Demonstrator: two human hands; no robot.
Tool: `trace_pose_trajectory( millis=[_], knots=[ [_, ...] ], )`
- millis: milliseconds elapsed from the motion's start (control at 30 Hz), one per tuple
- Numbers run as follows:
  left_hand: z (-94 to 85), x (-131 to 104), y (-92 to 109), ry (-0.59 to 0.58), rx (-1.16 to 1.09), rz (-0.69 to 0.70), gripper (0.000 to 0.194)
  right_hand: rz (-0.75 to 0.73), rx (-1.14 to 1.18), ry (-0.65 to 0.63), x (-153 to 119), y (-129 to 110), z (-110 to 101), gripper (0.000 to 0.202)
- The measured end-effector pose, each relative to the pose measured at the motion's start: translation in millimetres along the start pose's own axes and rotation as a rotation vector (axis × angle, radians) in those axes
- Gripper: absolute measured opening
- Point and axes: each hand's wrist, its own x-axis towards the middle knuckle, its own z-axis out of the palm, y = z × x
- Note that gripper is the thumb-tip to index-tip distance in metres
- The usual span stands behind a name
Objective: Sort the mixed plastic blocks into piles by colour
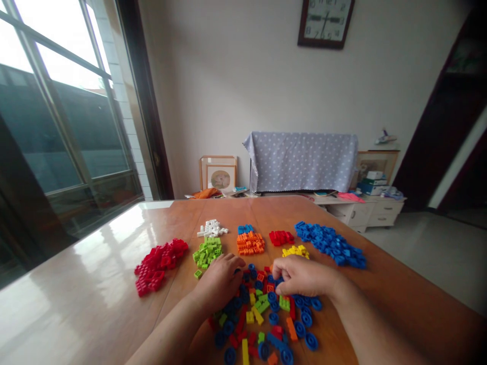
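Observation:
A mixed pile of bricks and blue round pieces (273,318) lies at the front of the table. Over its left side is my left hand (222,280), fingers bent down with the tips partly hidden. My right hand (299,275) is at the pile's upper right, fingers curled and thumb near the index finger; what they hold, if anything, is too small to make out. Just beyond my left hand sit lime green bricks (207,252). Yellow bricks (296,251) lie behind my right hand, and orange bricks (250,244) are between the two.
On the wooden table (114,284) are also red bricks (160,264) at left, white bricks (212,228), small blue bricks (245,229), small red bricks (281,238) and a large blue heap (330,243) at right. A low cabinet (365,212) stands behind.

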Motion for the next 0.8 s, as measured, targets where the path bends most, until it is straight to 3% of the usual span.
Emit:
trace_pose_trajectory(
  millis=[133,267,467,633,733,800],
  knots=[
    [2.2,1.3,-1.8,0.001,0.012,0.006,0.022,-0.041,-0.109,0.062,4.2,-1.2,3.2,0.019],
    [1.5,1.5,0.0,-0.01,0.014,0.001,0.022,-0.043,-0.133,0.083,6.2,1.6,5.3,0.024],
    [-3.1,0.7,3.9,-0.012,0.013,-0.016,0.023,0.017,0.136,0.126,6.4,11.9,-3.8,0.016],
    [-3.5,0.5,3.1,-0.003,0.007,-0.02,0.025,0.067,0.368,0.492,9.7,52.5,-30.3,0.018],
    [-2.2,0.8,2.1,-0.005,-0.001,-0.018,0.025,0.217,0.356,0.756,15.4,91.4,-39.9,0.014],
    [-1.5,1.0,1.7,-0.014,-0.003,-0.02,0.024,0.322,0.359,0.835,19.4,115.1,-41.1,0.012]
  ],
)
